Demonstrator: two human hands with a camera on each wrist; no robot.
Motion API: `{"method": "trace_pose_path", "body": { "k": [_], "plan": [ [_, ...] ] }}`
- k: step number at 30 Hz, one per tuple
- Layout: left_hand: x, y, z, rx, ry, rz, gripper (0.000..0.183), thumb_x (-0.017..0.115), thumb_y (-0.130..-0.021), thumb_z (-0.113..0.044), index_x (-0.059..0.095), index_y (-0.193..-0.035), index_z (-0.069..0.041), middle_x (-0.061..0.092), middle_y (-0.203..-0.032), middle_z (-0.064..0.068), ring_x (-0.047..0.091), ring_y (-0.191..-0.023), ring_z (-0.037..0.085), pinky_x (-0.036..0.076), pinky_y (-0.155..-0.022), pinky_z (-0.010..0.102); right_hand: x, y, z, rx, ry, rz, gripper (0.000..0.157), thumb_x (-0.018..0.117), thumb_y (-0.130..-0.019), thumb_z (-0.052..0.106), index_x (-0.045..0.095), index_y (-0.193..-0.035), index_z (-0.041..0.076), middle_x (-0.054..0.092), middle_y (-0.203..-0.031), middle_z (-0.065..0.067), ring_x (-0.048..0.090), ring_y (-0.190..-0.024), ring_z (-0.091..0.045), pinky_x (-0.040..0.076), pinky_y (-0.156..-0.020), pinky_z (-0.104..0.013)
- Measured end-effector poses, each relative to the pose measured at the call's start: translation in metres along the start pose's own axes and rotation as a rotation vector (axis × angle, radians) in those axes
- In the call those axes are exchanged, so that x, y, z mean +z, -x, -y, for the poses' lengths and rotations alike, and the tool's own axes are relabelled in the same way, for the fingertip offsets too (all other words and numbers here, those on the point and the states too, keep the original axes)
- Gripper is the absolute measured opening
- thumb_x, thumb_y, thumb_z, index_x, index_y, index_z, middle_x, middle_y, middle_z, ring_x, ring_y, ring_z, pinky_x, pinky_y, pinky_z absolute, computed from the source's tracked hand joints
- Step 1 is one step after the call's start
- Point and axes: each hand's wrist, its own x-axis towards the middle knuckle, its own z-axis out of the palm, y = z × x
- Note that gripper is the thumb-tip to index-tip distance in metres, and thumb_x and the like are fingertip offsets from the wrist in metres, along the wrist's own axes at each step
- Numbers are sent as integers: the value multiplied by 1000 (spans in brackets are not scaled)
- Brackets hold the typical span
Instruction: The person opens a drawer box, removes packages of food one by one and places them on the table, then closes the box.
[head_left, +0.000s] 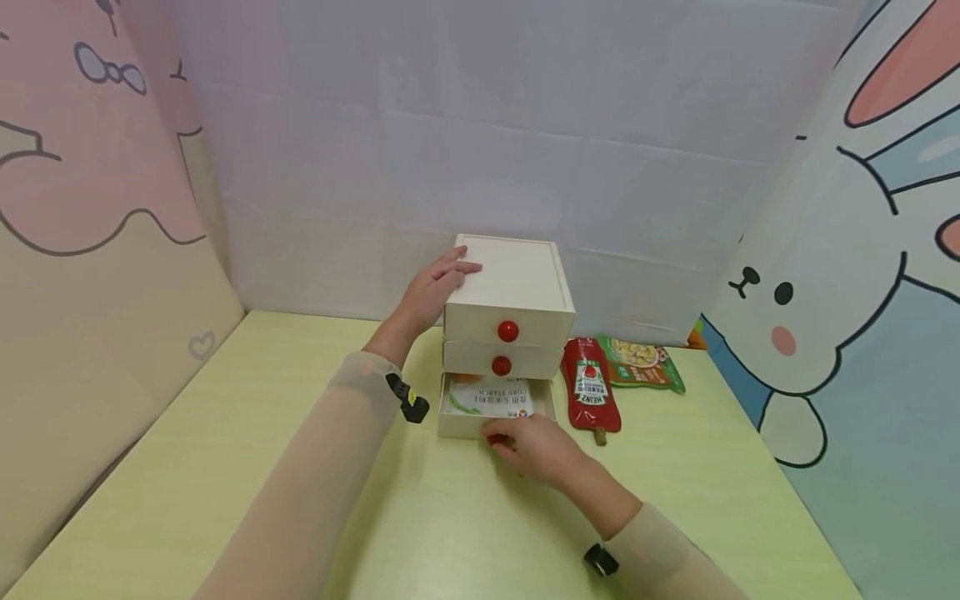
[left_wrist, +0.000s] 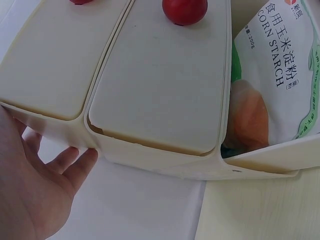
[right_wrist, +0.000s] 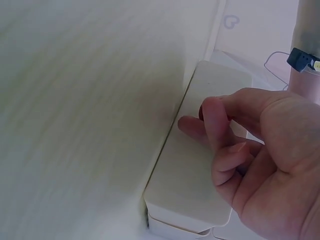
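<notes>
A white three-drawer box (head_left: 517,271) with red knobs stands on the table. Its bottom drawer (head_left: 457,426) is pulled out, and a white corn starch packet (head_left: 495,398) lies inside beside something orange (left_wrist: 249,120). My left hand (head_left: 433,292) rests on the box's upper left edge with fingers extended; in the left wrist view its fingertips touch the side wall. My right hand (head_left: 536,448) pinches the bottom drawer's knob between thumb and fingers, which mostly hide it. Above, the middle knob (head_left: 501,365) and top knob (head_left: 507,331) stay uncovered on drawers that are in.
Right of the box lie a red Heinz ketchup pouch (head_left: 590,387) and a green food packet (head_left: 645,363). A white backdrop (head_left: 375,167) rises behind, with cartoon-printed panels at both sides. The pale yellow table (head_left: 420,525) extends toward me.
</notes>
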Motion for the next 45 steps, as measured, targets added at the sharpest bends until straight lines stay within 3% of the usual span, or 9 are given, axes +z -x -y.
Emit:
{"method": "trace_pose_path", "body": {
  "k": [10, 19, 24, 31, 45],
  "plan": [
    [2, 2, -1, 2, -3, 2, 49, 42, -112, -34, 71, -148, -19, 32, -181, -11, 17, -173, 23, 18, -138, 62, 0, 1, -4, -28, 55, -59, 19, 74, -102, 11, 80, -120, 15, 79, -102, 2, 58, -77, -11, 49, -66, -23],
    [3, 1, 1, -2, -9, 1, 49, 42, -112, -35, 71, -148, -20, 32, -181, -11, 18, -173, 22, 18, -138, 61, 0, 5, -4, -35, 72, -79, 20, 74, -102, 11, 80, -120, 15, 81, -103, 2, 59, -77, -9, 52, -67, -24],
    [2, 1, 0, 1, 3, -2, 48, 43, -112, -34, 72, -147, -20, 33, -180, -12, 18, -173, 22, 18, -138, 61, -2, 7, -1, -32, 55, -42, 20, 75, -102, 15, 81, -120, 17, 79, -99, 4, 57, -75, -8, 50, -67, -22],
    [1, 2, -1, 6, 2, 2, 48, 43, -112, -34, 72, -147, -19, 33, -181, -11, 18, -173, 22, 18, -138, 61, 0, 12, 2, -31, 38, 18, 16, 76, -101, 14, 82, -115, 16, 78, -98, 8, 59, -81, -7, 57, -77, -26],
    [0, 1, -2, 3, 15, 1, 49, 43, -111, -34, 71, -148, -18, 32, -181, -10, 17, -173, 23, 18, -138, 62, -3, 21, 9, -36, -2, 70, 15, 76, -102, 12, 82, -115, 15, 76, -96, 8, 57, -79, -6, 54, -75, -23]
  ]
}}
